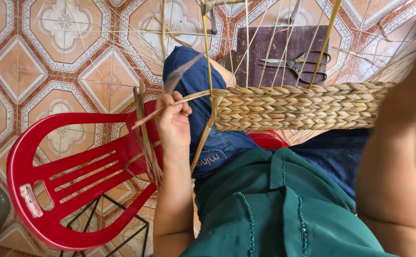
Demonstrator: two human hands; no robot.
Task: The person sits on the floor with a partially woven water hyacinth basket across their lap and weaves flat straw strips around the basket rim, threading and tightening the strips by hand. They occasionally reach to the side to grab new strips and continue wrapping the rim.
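At the woven basket's (296, 107) left edge a straw strand (170, 105) is pinched in the closed left hand (173, 121), and could snap if overpulled; the blurred right hand's (408, 95) grip cannot be told.

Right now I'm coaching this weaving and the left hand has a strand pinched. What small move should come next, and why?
Probably draw the strand snug with the left hand toward the woven band. It runs slack from the fingers to the band's open left end, beside an upright stake, while the right hand steadies the far side.
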